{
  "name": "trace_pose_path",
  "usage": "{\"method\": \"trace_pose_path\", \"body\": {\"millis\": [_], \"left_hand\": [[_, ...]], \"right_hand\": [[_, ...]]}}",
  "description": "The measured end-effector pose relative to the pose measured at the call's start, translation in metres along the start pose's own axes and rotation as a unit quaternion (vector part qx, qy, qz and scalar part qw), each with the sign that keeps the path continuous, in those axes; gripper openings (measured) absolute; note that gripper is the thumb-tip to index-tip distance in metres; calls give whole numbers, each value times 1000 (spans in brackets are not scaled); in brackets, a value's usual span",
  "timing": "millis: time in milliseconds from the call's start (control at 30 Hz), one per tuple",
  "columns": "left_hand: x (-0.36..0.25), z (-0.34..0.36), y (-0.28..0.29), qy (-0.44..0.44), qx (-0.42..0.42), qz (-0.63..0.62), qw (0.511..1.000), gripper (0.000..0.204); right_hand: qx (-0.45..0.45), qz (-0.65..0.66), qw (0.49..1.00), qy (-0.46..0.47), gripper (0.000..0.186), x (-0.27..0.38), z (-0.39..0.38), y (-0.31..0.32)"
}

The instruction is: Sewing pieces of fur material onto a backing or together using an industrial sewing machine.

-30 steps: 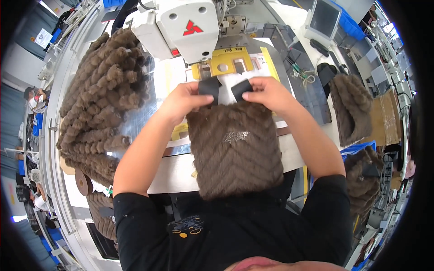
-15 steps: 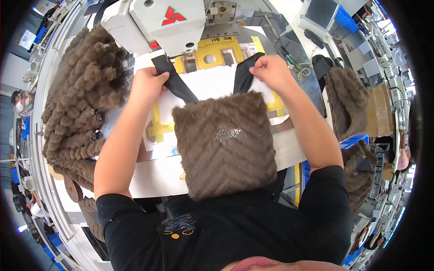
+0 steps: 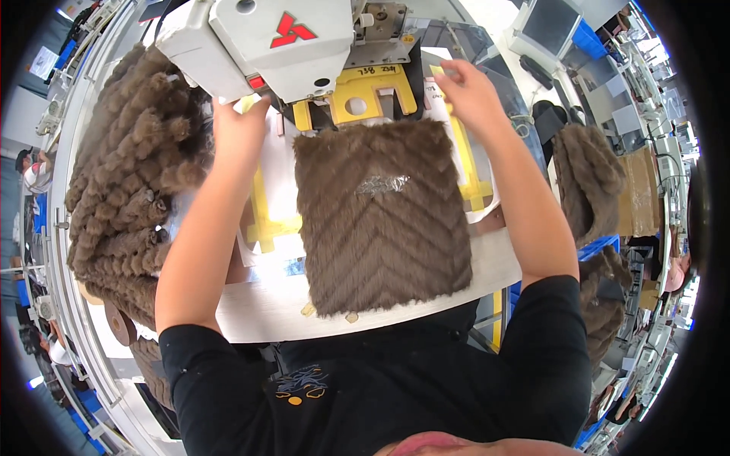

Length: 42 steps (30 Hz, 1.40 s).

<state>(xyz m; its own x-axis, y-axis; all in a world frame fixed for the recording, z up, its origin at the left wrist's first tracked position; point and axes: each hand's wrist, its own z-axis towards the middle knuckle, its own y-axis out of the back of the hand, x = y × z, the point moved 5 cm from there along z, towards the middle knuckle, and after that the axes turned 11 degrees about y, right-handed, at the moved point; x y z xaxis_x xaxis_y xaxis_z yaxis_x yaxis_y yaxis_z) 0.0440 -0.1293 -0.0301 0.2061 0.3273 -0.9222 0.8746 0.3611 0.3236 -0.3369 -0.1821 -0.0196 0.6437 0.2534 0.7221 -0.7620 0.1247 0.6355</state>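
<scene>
Fur panel (image 3: 384, 228); blue crate (image 3: 598, 248) holding brown fur (image 3: 603, 292)

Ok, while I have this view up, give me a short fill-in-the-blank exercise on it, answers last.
1. The fur panel in front of the person is coloured ____.
2. The hole midway between the slots of the yellow plate is ____ in shape.
3. The hand nearer the largest fur heap is the person's ____ one.
4. The machine head above the table has a ____ casing.

Missing words: brown; round; left; white.

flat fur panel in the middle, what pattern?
Flat fur panel: brown chevrons, best in head view.
</scene>
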Motion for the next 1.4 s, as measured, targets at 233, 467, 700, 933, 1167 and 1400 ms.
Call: {"method": "trace_pose_path", "body": {"millis": [233, 467, 700, 933, 1167, 1400], "left_hand": [[17, -90, 11, 145, 237, -132, 952, 58], [21, -106, 5, 139, 205, 41, 968, 61], [19, -141, 9, -102, 154, 261, 947, 34], [10, -128, -11, -215, 101, 294, 926, 30], [8, -116, -16, -183, 93, 299, 932, 32], [3, -103, -19, -195, 85, 306, 928, 33]], "right_hand": [[141, 243, 945, -166, 48, 28, -89, 8], [132, 202, 963, -116, 40, 39, -95, 4], [207, 14, 976, -67, 23, 55, -117, 3], [159, -71, 983, -52, 18, 60, -109, 10], [128, -36, 990, -46, 18, 47, -96, 6], [135, -79, 988, 8, 19, 54, -73, 3]]}}
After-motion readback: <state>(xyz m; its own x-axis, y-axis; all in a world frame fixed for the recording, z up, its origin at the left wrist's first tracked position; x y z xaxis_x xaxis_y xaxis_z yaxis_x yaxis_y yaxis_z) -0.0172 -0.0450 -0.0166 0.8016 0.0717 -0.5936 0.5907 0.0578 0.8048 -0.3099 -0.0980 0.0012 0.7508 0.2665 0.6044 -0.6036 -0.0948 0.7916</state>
